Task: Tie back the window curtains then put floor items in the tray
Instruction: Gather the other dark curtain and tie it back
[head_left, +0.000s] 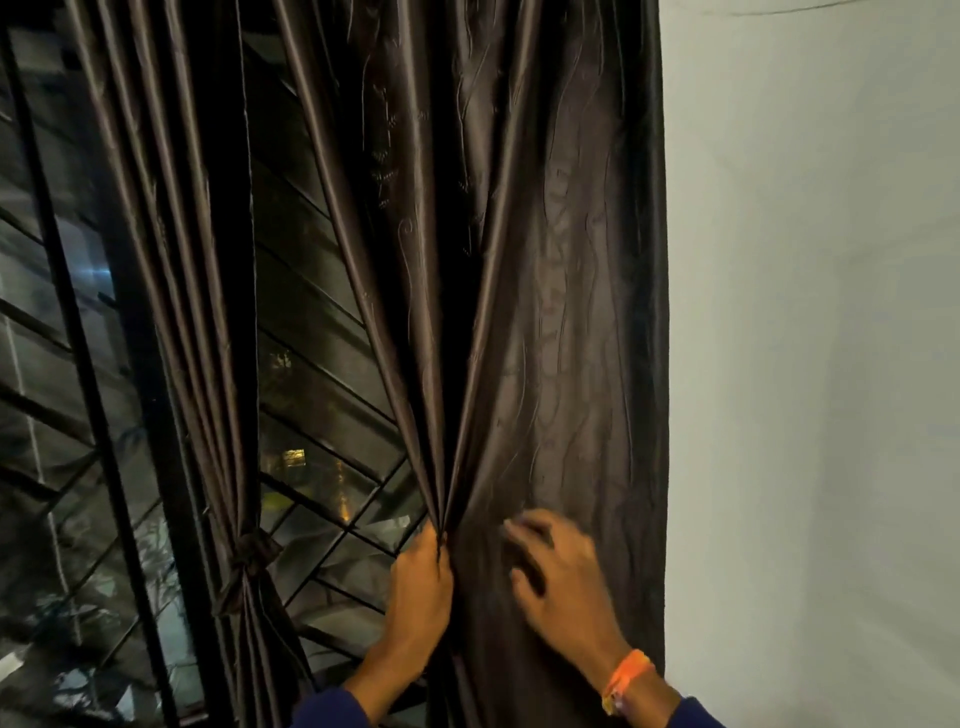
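Note:
Two dark brown satin curtains hang over a barred window. The left curtain (171, 260) is gathered and bound by a knotted tie-back (249, 558) low down. The right curtain (545, 312) hangs against the wall edge. My left hand (421, 587) is closed around a bunch of the right curtain's folds, pinching them together. My right hand (558, 577), blurred with fingers spread, lies flat on the same curtain's cloth just to the right. An orange band is on my right wrist (626, 675). No tray or floor items are in view.
Behind the curtains is a window (322, 441) with a black diagonal metal grille and dark glass showing night lights outside. A plain pale wall (810, 364) fills the right side, touching the right curtain's edge.

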